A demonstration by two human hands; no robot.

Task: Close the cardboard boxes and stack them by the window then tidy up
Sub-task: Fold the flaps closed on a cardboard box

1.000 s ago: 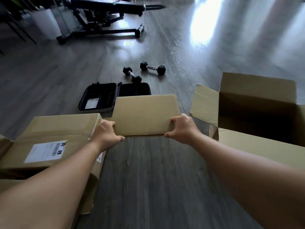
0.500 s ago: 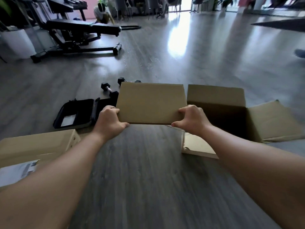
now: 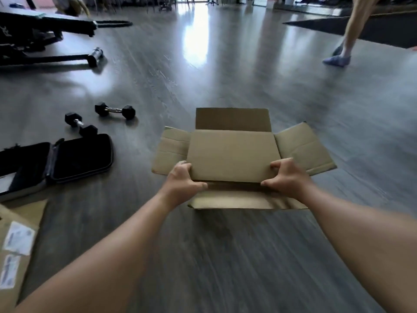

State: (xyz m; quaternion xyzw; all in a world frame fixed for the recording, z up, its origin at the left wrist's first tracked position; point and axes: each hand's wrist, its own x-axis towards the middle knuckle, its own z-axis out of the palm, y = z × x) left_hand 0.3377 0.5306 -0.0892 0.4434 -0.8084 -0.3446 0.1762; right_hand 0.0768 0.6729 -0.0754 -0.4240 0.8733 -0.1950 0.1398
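Head view, 2 hands (L (image 3: 184, 185), R (image 3: 286, 177)) gripping 1 box (image 3: 232, 154)

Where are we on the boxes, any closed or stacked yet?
Done: nothing closed or stacked in view. In hand: left hand and right hand hold a flat brown cardboard piece over the open brown cardboard box, flaps splayed. Left: close it, handle the labelled cardboard box, tidy the black hex dumbbells.

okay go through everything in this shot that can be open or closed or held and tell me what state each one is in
Cardboard box: open, side and far flaps spread, near flap partly folded over.
Near flap: gripped at both corners.
Left hand: grips the flap's left corner.
Right hand: grips the flap's right corner.
Black case: lying open on the floor.
Labelled box: mostly out of frame, cannot tell.
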